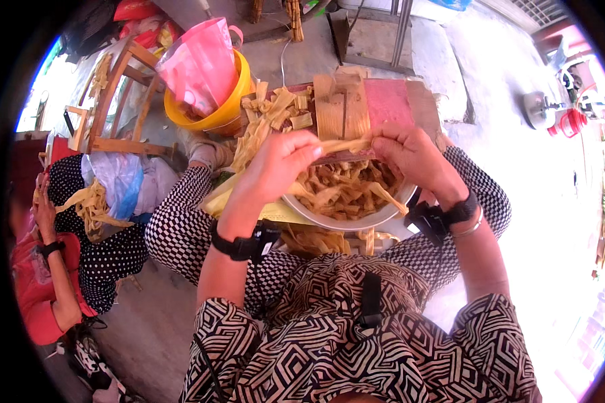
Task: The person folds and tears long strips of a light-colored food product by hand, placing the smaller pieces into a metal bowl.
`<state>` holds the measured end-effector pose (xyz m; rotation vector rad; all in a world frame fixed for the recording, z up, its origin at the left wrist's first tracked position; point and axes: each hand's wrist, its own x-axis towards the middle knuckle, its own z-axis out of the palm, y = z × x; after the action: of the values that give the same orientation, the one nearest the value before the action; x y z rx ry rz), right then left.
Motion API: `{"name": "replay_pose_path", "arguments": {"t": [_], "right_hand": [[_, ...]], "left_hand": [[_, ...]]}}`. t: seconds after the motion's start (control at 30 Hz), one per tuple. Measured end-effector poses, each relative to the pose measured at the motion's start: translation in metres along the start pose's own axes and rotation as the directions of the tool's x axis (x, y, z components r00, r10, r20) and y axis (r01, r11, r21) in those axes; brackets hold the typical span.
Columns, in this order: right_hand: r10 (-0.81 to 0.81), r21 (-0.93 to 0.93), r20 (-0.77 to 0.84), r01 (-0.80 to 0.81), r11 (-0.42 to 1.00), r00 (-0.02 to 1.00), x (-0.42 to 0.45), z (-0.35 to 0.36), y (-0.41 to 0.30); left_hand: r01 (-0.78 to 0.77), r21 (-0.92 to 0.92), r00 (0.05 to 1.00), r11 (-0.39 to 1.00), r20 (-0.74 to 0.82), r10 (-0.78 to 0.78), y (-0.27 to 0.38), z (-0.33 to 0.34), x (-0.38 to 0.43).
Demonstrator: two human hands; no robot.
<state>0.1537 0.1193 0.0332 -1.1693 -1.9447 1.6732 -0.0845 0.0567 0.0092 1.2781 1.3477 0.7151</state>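
Between my two hands stretches a pale yellow, fibrous strip with a thicker, bunched part near the right. My left hand pinches one end between thumb and fingers, and my right hand has its fingers curled around the other. Just below them sits a round metal basin full of short, folded or knotted yellowish pieces. One longer strip hangs over its right rim. Beyond my hands is a low pink-topped board bearing a flat ribbed wooden piece.
Loose strips lie at the board's left side. A yellow bucket holding a pink bag stands at the upper left, near a wooden stool frame. Another person's hand is at the far left, near more strips.
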Motion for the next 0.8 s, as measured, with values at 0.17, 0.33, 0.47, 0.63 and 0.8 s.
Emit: {"name": "replay_pose_path", "arguments": {"t": [0.17, 0.33, 0.47, 0.63, 0.8], "right_hand": [[-0.212, -0.219, -0.318, 0.146, 0.965, 0.924, 0.026, 0.009, 0.029], [-0.27, -0.64, -0.2, 0.083, 0.764, 0.942, 0.039, 0.014, 0.04], [-0.196, -0.512, -0.234, 0.051, 0.858, 0.952, 0.026, 0.012, 0.04], [0.016, 0.068, -0.072, -0.012, 0.998, 0.997, -0.013, 0.018, 0.021], [-0.13, -0.025, -0.059, 0.128, 0.991, 0.99, -0.026, 0.023, 0.022]], "left_hand": [[0.025, 0.135, 0.989, 0.99, -0.147, -0.005, -0.006, -0.001, 0.03], [-0.03, 0.582, 0.929, 0.812, -0.284, 0.238, -0.02, 0.015, 0.05], [0.021, 0.568, 0.861, 0.823, -0.428, 0.273, -0.025, 0.01, 0.04], [0.005, -0.672, 0.999, 0.741, -0.035, -0.039, -0.015, 0.022, 0.013], [-0.012, -0.281, 0.997, 0.96, 0.071, 0.033, 0.012, 0.051, 0.007]]}}
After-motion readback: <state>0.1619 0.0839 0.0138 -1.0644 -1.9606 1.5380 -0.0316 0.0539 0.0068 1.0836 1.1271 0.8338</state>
